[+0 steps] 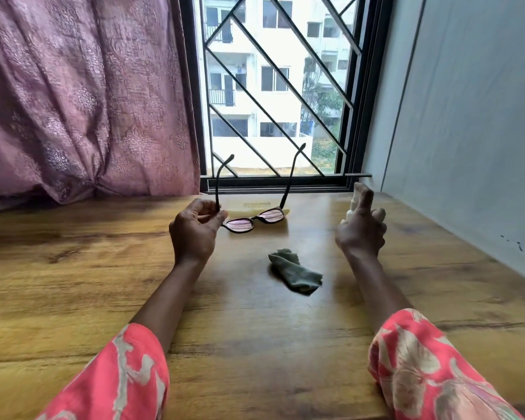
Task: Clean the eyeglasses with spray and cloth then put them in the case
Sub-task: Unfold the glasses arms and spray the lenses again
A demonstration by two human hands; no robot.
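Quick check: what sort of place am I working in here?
Probably a home room, at a wooden table pushed against a barred window with a pink curtain; apartment blocks show outside, so likely an upper floor.

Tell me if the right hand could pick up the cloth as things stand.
Probably not yet: the right hand grips the spray bottle. The cloth lies bare on the table between both arms, so the path looks free once the bottle is put down.
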